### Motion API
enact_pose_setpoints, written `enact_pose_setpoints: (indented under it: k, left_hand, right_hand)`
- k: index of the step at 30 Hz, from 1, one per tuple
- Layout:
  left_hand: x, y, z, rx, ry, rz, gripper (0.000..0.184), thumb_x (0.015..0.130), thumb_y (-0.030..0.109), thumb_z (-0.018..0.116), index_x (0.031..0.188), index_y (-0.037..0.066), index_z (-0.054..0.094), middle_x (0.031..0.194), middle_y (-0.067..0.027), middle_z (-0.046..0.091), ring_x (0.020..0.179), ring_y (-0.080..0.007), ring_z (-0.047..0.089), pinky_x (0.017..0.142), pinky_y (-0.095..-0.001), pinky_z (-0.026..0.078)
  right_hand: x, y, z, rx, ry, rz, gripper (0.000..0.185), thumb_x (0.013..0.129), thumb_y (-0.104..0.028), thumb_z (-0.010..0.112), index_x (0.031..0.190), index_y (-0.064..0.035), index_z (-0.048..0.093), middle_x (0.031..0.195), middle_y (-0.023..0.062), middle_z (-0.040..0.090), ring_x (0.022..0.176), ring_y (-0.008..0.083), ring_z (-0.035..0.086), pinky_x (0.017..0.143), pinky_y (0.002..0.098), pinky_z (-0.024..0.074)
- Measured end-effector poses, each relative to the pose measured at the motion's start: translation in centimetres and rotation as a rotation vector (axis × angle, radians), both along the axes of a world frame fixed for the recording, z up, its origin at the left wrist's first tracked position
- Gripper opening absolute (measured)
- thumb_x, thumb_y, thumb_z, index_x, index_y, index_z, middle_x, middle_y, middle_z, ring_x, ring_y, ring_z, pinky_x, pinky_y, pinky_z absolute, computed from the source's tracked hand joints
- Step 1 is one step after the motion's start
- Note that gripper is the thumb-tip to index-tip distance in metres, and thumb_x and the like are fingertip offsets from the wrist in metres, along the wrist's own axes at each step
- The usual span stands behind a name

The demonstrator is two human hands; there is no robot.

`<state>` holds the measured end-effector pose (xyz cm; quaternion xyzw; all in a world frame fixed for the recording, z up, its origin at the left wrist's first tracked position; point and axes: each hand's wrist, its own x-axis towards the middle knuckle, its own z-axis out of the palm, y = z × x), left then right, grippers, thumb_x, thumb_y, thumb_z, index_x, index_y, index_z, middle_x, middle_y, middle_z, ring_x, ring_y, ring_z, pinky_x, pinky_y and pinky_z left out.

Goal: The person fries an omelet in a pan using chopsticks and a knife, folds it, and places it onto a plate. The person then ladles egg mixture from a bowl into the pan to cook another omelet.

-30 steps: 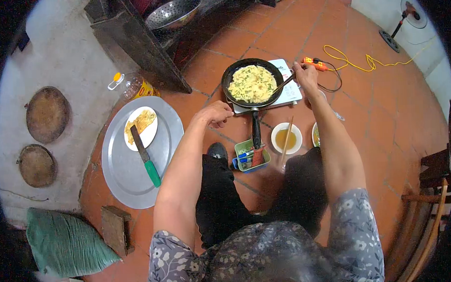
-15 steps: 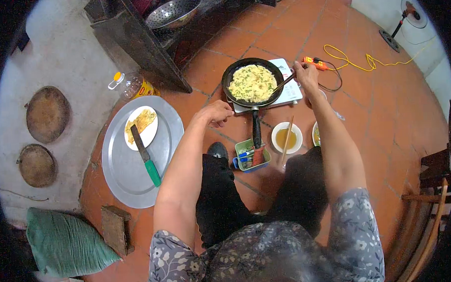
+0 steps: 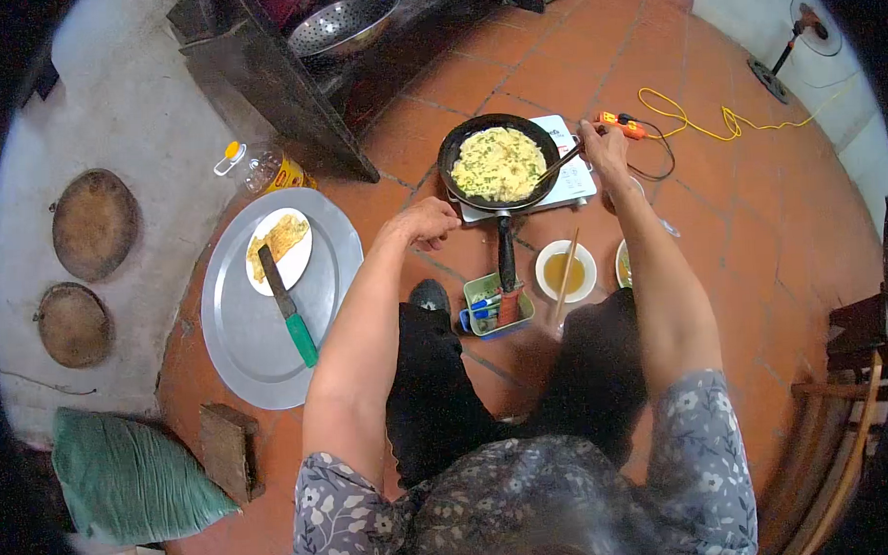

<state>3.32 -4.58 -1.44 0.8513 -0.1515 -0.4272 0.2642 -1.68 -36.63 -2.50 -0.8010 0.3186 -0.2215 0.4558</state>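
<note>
A yellow omelette with green flecks (image 3: pixel 500 163) lies flat in a black frying pan (image 3: pixel 451 191), which sits on a white portable stove (image 3: pixel 576 183). My right hand (image 3: pixel 606 147) is closed round a thin dark-handled utensil (image 3: pixel 560 163) at the pan's right side; its tip meets the omelette's edge, and its kind cannot be made out. By the stove's front left corner is my left hand (image 3: pixel 428 222), fingers curled and tips at the stove's edge; whatever they grip is hidden. The pan's black handle (image 3: pixel 506 251) points toward me, held by neither hand.
A white bowl of yellowish liquid (image 3: pixel 551 274) with chopsticks (image 3: pixel 568 270) and a green basket (image 3: pixel 523 309) stand before the stove. Left, a metal tray (image 3: pixel 232 324) bears a plate (image 3: pixel 295 265) and green-handled knife (image 3: pixel 300 338). An oil bottle (image 3: pixel 262 168) and power strip (image 3: pixel 622 124) flank the stove.
</note>
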Motion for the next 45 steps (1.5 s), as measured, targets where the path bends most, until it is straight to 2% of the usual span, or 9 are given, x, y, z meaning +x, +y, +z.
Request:
enact_pose_setpoints:
  k: [15, 17, 30, 32, 33, 35, 36, 42, 45]
  left_hand:
    - [0.0, 0.1, -0.1, 0.004, 0.002, -0.006, 0.030, 0.086, 0.027, 0.052, 0.108, 0.006, 0.055, 0.083, -0.0070, 0.060, 0.060, -0.0161, 0.059, 0.052, -0.0321, 0.049]
    - [0.0, 0.1, 0.0, -0.005, 0.007, 0.005, 0.030, 0.086, 0.027, 0.052, 0.107, 0.006, 0.055, 0.082, -0.0071, 0.059, 0.060, -0.0161, 0.059, 0.052, -0.0320, 0.049]
    - [-0.1, 0.1, 0.1, -0.002, -0.001, -0.008, 0.030, 0.086, 0.027, 0.052, 0.108, 0.006, 0.055, 0.083, -0.0075, 0.059, 0.061, -0.0166, 0.059, 0.052, -0.0316, 0.048]
    - [0.0, 0.1, 0.1, 0.004, -0.002, -0.015, 0.030, 0.086, 0.028, 0.052, 0.108, 0.006, 0.055, 0.083, -0.0074, 0.059, 0.061, -0.0167, 0.059, 0.052, -0.0315, 0.048]
    - [0.0, 0.1, 0.0, 0.006, 0.003, -0.013, 0.031, 0.086, 0.028, 0.052, 0.108, 0.006, 0.055, 0.083, -0.0074, 0.059, 0.062, -0.0168, 0.059, 0.053, -0.0317, 0.048]
    - [0.0, 0.1, -0.1, 0.008, 0.008, -0.012, 0.031, 0.086, 0.028, 0.052, 0.108, 0.006, 0.055, 0.083, -0.0074, 0.059, 0.062, -0.0169, 0.059, 0.054, -0.0319, 0.049]
    - [0.0, 0.1, -0.1, 0.008, 0.012, -0.010, 0.031, 0.086, 0.028, 0.051, 0.108, 0.006, 0.054, 0.083, -0.0075, 0.059, 0.062, -0.0170, 0.059, 0.054, -0.0323, 0.049]
    - [0.0, 0.1, 0.0, -0.007, 0.018, 0.006, 0.032, 0.087, 0.029, 0.051, 0.109, 0.006, 0.054, 0.084, -0.0083, 0.059, 0.062, -0.0173, 0.059, 0.055, -0.0329, 0.050]
    - [0.0, 0.1, 0.0, -0.008, 0.006, 0.006, 0.032, 0.087, 0.028, 0.051, 0.110, 0.006, 0.054, 0.085, -0.0092, 0.059, 0.062, -0.0175, 0.060, 0.054, -0.0328, 0.051]
  right_hand:
    - [-0.6, 0.3, 0.6, 0.022, 0.018, 0.022, 0.041, 0.078, -0.038, 0.056, 0.083, 0.0001, 0.068, 0.076, 0.0217, 0.064, 0.080, 0.0330, 0.063, 0.077, 0.0403, 0.0456]
    - [-0.4, 0.1, 0.1, -0.083, -0.033, 0.014, 0.037, 0.083, -0.032, 0.058, 0.079, 0.0049, 0.064, 0.066, 0.0102, 0.062, 0.057, 0.0155, 0.060, 0.053, 0.0292, 0.0484]
    - [0.1, -0.2, -0.3, -0.041, -0.011, 0.001, 0.034, 0.083, -0.029, 0.058, 0.081, 0.0049, 0.064, 0.068, 0.0095, 0.062, 0.057, 0.0147, 0.060, 0.051, 0.0278, 0.0492]
    - [-0.1, -0.1, -0.1, 0.012, 0.023, -0.003, 0.039, 0.077, -0.037, 0.059, 0.083, 0.0009, 0.067, 0.078, 0.0250, 0.063, 0.083, 0.0372, 0.061, 0.077, 0.0415, 0.0459]
    - [0.1, -0.3, -0.4, 0.012, 0.023, -0.003, 0.039, 0.077, -0.037, 0.059, 0.083, 0.0009, 0.067, 0.078, 0.0250, 0.063, 0.083, 0.0372, 0.061, 0.077, 0.0415, 0.0459]
    - [0.4, -0.6, -1.1, -0.141, 0.012, -0.024, 0.033, 0.083, -0.029, 0.058, 0.079, 0.0031, 0.064, 0.066, 0.0091, 0.062, 0.056, 0.0145, 0.060, 0.052, 0.0283, 0.0484]
    - [0.3, -0.5, -0.9, -0.141, 0.013, -0.025, 0.033, 0.083, -0.029, 0.058, 0.079, 0.0031, 0.064, 0.066, 0.0091, 0.062, 0.056, 0.0145, 0.060, 0.052, 0.0283, 0.0484]
    - [-0.2, 0.0, 0.2, -0.136, 0.020, -0.024, 0.035, 0.081, -0.032, 0.057, 0.076, 0.0018, 0.065, 0.062, 0.0088, 0.061, 0.055, 0.0150, 0.060, 0.051, 0.0291, 0.0470]
    - [-0.4, 0.1, 0.7, 0.027, 0.058, -0.023, 0.038, 0.078, -0.037, 0.060, 0.081, 0.0004, 0.067, 0.078, 0.0223, 0.064, 0.082, 0.0346, 0.062, 0.076, 0.0400, 0.0457]
